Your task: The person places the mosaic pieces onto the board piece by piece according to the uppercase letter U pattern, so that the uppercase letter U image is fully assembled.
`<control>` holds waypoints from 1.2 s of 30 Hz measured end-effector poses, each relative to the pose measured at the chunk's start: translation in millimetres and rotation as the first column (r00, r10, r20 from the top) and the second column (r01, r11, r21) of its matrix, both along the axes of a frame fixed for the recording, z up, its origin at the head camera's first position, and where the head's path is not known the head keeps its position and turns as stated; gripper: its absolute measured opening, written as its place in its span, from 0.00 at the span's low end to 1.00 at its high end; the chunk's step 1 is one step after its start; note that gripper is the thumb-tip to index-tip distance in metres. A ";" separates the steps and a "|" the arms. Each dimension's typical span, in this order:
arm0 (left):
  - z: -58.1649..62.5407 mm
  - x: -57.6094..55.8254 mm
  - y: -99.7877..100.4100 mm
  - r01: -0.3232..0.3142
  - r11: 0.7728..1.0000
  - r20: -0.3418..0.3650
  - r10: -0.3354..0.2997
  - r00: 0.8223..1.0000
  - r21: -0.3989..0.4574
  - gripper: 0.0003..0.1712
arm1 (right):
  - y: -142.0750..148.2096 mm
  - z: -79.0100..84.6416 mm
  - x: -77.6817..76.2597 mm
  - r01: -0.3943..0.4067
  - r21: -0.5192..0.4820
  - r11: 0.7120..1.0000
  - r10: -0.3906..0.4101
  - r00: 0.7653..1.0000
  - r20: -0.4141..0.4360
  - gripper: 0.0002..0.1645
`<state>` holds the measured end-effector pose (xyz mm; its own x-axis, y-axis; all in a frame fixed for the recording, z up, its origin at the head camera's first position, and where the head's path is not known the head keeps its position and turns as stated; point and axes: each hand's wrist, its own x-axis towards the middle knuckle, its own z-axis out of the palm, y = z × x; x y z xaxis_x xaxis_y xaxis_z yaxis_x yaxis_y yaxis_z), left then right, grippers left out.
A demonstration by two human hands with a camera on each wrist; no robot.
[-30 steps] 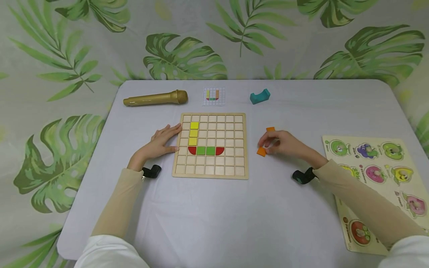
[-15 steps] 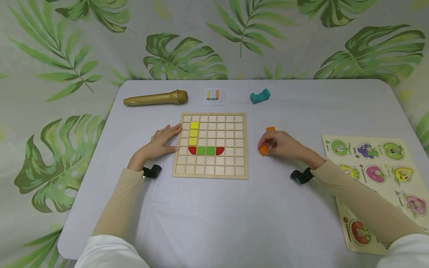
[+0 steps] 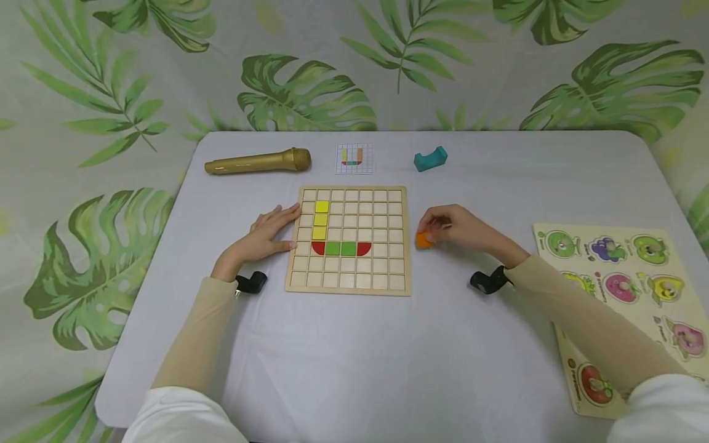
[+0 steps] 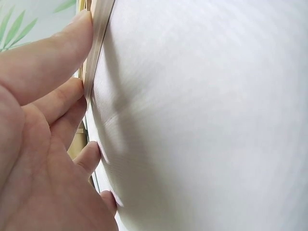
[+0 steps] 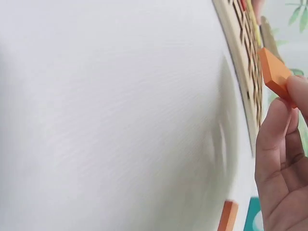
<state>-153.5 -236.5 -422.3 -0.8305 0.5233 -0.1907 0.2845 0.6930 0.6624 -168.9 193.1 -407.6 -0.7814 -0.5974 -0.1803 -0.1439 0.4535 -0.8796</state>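
In the head view my right hand point(image 3: 460, 229) pinches an orange square tile point(image 3: 423, 239) between thumb and fingers, just right of the wooden grid board point(image 3: 348, 281). The right wrist view shows this tile raised off the cloth and tilted. A second orange tile point(image 5: 227, 216) lies on the table there; the right hand hides it in the head view. My left hand point(image 3: 264, 238) has its fingers spread, with thumb and fingertips against the board's left edge. On the board, several yellow tiles point(image 3: 320, 219), two green tiles point(image 3: 340, 248) and two red rounded pieces point(image 3: 363, 248) form an L-like shape.
Behind the board lie a gold microphone point(image 3: 257, 162), a small printed pattern card point(image 3: 354, 159) with a coloured U, and a teal curved block point(image 3: 431, 159). A fruit puzzle board point(image 3: 604, 320) sits at the right, partly under the right forearm.
My right hand has lifted the orange tile from the table and moved left with it, toward the board. The left hand and the pieces on the board look the same.
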 end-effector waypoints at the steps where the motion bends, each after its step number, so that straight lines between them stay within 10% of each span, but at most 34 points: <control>1: 0.2 0.0 0.2 -0.002 1.000 0.004 0.002 1.000 0.000 0.43 | -3.4 -0.3 -1.8 0.000 -0.015 1.000 0.000 1.000 0.006 0.10; 16: -0.1 -0.1 0.5 0.000 1.000 0.009 0.000 1.000 -0.010 0.43 | -73.7 -0.2 -19.2 -0.010 -0.069 0.998 0.007 0.999 -0.036 0.06; 36: -0.9 -0.6 -0.2 -0.004 1.000 0.002 0.004 1.000 -0.008 0.43 | -115.4 -1.9 -15.8 0.016 0.139 0.990 0.005 0.989 -0.149 0.05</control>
